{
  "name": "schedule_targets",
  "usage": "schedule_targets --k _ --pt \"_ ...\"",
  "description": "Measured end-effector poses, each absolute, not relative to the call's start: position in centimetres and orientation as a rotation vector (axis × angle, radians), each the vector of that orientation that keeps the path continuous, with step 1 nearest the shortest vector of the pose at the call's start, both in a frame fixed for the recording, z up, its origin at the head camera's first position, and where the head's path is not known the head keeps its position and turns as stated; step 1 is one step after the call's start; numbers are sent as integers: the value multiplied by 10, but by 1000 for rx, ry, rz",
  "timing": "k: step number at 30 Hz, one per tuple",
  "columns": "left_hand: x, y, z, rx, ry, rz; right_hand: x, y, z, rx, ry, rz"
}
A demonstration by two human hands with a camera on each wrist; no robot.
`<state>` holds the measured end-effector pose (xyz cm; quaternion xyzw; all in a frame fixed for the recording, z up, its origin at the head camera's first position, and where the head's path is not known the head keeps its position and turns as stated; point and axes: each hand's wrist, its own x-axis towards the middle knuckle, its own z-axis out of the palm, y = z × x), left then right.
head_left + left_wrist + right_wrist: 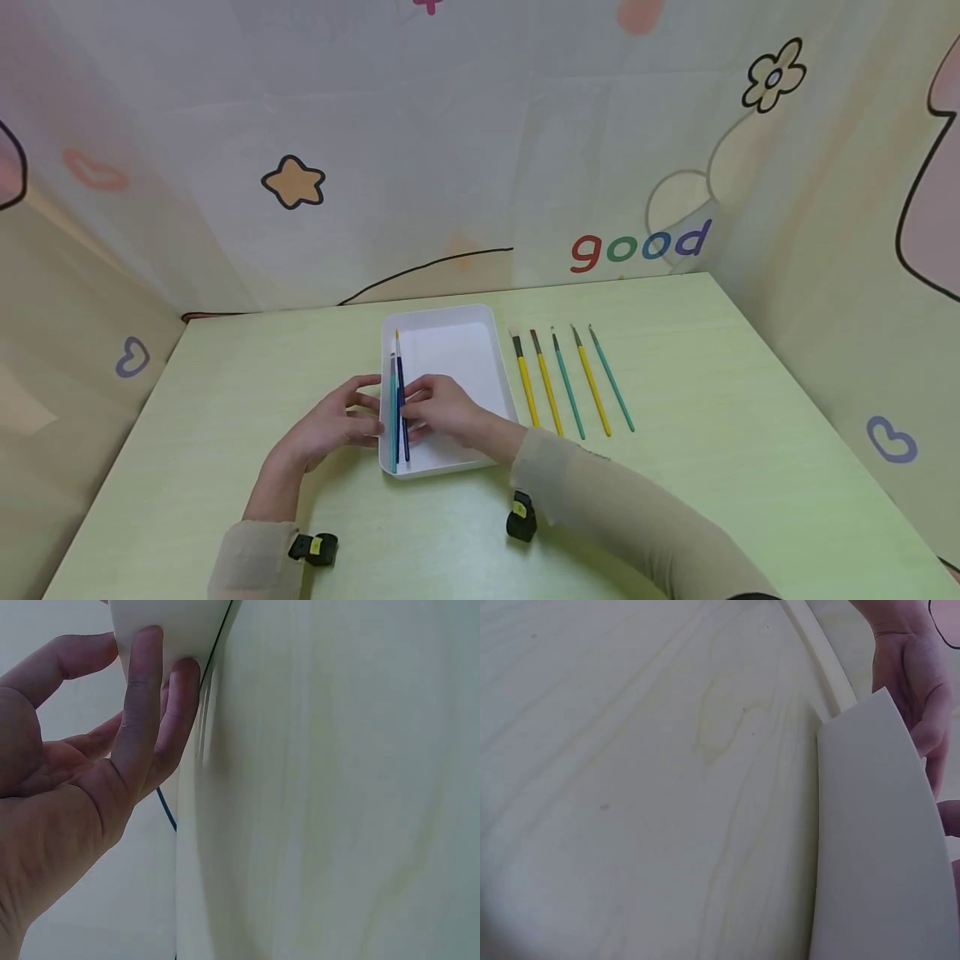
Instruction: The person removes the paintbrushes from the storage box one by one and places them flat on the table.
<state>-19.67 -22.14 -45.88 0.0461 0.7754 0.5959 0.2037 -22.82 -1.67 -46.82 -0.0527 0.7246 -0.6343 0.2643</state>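
A white tray (465,350) lies on the table with slim paintbrushes along its left side. One is a teal paintbrush (393,408); beside it lies a dark blue paintbrush (401,375) with an orange-yellow tip, and a further dark blue handle overlaps them. My right hand (446,408) reaches into the tray, its bent fingers and thumb pinching the dark blue paintbrush near mid-handle. Outside the tray, my left hand (333,425) rests its spread fingertips against the left wall. The left wrist view shows those fingertips (146,645) touching the white wall, not wrapped round it.
Right of the tray, several paintbrushes lie in a row, among them a yellow paintbrush (588,375) and a teal paintbrush (611,379). My right forearm (600,492) crosses the table in front of them. A patterned cloth wall (420,183) stands behind the table (750,433).
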Motion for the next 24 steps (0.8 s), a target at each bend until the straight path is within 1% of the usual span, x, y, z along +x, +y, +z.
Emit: schedule_targets --k 9,24 --pt "-196 -222 -461 87 2208 1610 -229 2 -460 -152 1939 -1703" --pt "-195 -225 -465 127 2168 1638 -229 36 -442 -151 1981 -1659"
